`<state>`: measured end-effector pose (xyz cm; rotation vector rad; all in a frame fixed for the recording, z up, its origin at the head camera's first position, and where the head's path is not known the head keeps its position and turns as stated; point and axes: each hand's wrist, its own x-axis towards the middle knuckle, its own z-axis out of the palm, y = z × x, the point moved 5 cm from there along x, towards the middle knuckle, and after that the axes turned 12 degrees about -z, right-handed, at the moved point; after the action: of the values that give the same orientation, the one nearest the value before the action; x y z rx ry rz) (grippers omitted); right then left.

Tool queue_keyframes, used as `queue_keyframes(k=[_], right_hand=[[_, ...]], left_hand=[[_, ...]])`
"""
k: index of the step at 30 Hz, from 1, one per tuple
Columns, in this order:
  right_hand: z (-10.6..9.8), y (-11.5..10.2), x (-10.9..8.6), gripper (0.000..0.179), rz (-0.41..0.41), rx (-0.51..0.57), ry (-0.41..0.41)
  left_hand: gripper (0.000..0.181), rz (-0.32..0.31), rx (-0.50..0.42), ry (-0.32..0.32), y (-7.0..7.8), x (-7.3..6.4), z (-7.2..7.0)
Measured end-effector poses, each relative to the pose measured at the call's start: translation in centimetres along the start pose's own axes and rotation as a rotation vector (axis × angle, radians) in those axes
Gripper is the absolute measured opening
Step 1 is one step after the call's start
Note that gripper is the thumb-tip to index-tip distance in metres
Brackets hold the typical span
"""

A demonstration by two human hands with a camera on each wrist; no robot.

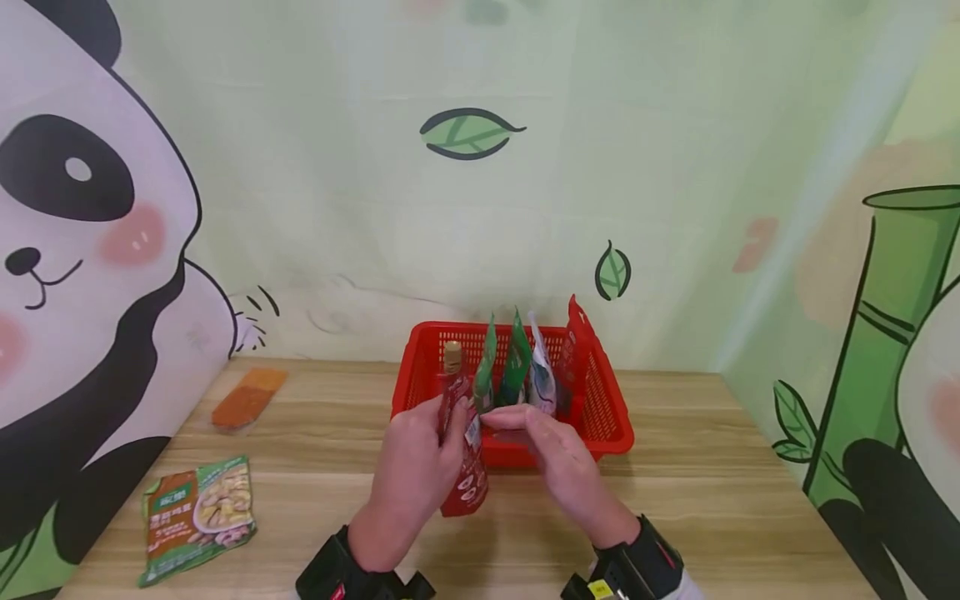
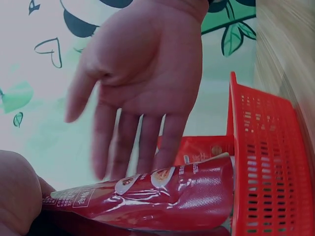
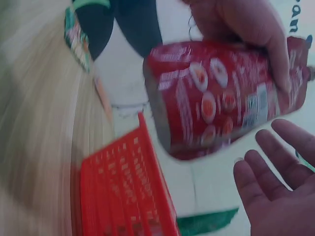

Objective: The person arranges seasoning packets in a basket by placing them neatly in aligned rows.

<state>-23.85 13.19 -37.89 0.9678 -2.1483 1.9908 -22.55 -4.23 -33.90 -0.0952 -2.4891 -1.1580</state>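
My left hand (image 1: 420,458) grips a red spouted pouch (image 1: 471,467) near its top, with the gold cap (image 1: 452,357) pointing up. The pouch hangs at the near left side of a red plastic basket (image 1: 626,429), its bottom end in front of the rim in the head view. Food pictures and a white label show on the pouch (image 3: 206,98) in the right wrist view. My right hand (image 1: 562,458) is beside the pouch with fingers extended and nothing in its grasp. Its palm (image 2: 147,73) faces the pouch in the left wrist view.
Inside the basket stand two green packets (image 1: 516,358), a white packet (image 1: 542,375) and a red packet (image 1: 576,358). On the wooden table (image 1: 712,517) to the left lie a green-and-brown food bag (image 1: 198,517) and a flat orange packet (image 1: 249,397). A printed cloth backdrop (image 1: 337,167) rises behind the table.
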Motion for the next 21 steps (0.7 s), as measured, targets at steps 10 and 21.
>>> queue_keyframes(k=[10, 21], right_hand=[[-5.3, 1.4, -0.7, 0.020, -0.096, -0.665, 0.057], [-7.4, 4.2, -1.2, 0.040, 0.004, -1.040, -0.137]], left_hand=[[0.020, 0.095, 0.158, 0.053, 0.9, 1.6, -0.5], [0.031, 0.066, 0.221, 0.035, 0.5, 6.7, -1.0]])
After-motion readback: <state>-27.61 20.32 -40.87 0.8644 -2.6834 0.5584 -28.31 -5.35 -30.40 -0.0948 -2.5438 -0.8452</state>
